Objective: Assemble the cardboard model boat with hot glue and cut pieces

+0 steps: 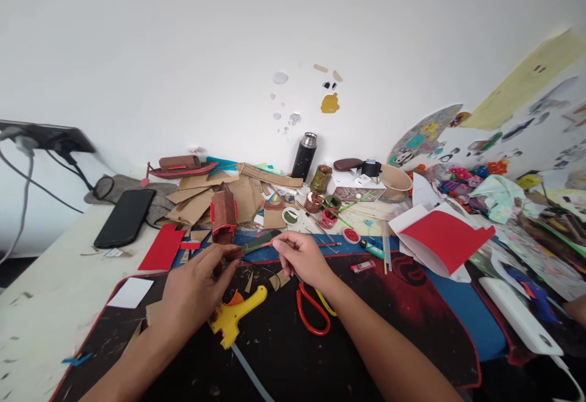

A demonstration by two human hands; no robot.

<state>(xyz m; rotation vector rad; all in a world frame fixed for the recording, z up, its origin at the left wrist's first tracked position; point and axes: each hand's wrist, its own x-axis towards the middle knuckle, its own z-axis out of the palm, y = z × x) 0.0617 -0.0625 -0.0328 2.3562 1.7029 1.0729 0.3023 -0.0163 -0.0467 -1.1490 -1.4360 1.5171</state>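
My left hand (195, 283) is closed in a pinch, its fingertips near a small brown piece that they mostly hide. Opposite it, my right hand (302, 258) pinches the end of a thin reddish stick (264, 245) that points toward the left fingertips. Behind the stick is a dark green tapered piece (259, 240). A yellow hot glue gun (235, 318) lies on the black mat below the hands. Scissors (314, 313) with red and yellow handles rest under my right wrist. A brown cardboard house model (223, 216) with red trim stands just beyond my left hand.
Behind are cardboard scraps (195, 207), a model boat (183, 167), a black flask (304, 158) and open paint pots (328, 218). A phone (126, 218) and red card (161, 248) lie left. Red paper (446, 240) and a white power strip (522, 316) are right.
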